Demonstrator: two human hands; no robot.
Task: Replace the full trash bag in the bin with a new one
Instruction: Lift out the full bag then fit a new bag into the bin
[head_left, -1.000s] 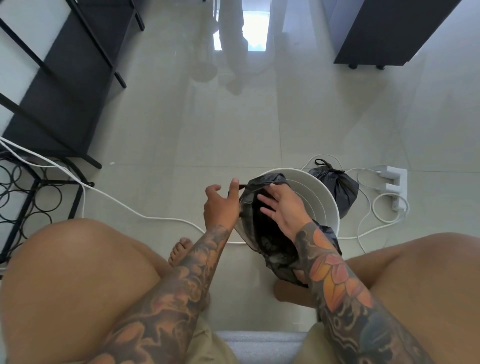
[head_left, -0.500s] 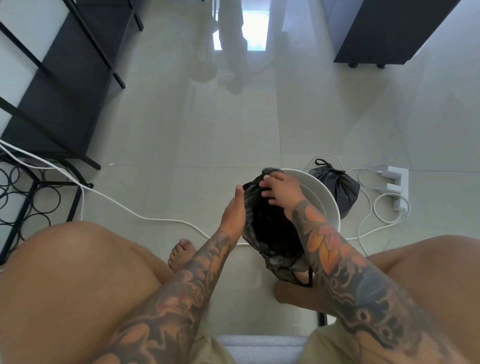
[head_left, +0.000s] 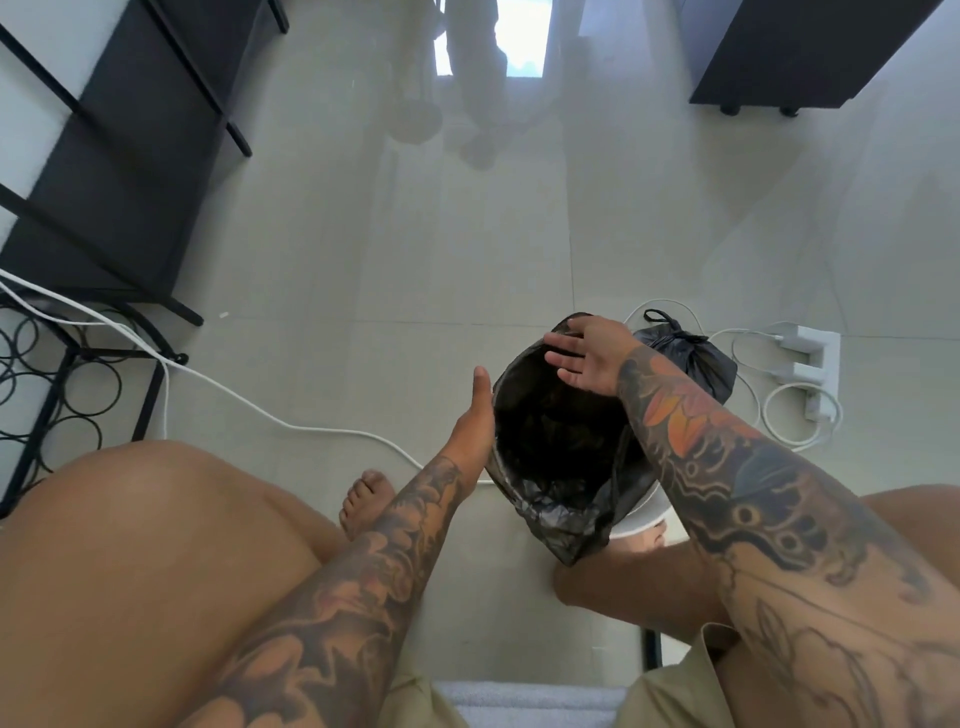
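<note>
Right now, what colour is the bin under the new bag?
White; its rim peeks out below the black bag, seen in the head view.

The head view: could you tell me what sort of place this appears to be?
Probably a room in a home: glossy tiled floor, a power strip with white cables, a black wire rack, and a small white bin being lined.

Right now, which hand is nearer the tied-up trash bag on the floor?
Right. The right hand is at the bin's far rim, just beside the tied bag; the left hand presses the bin's opposite side, farther away.
</note>
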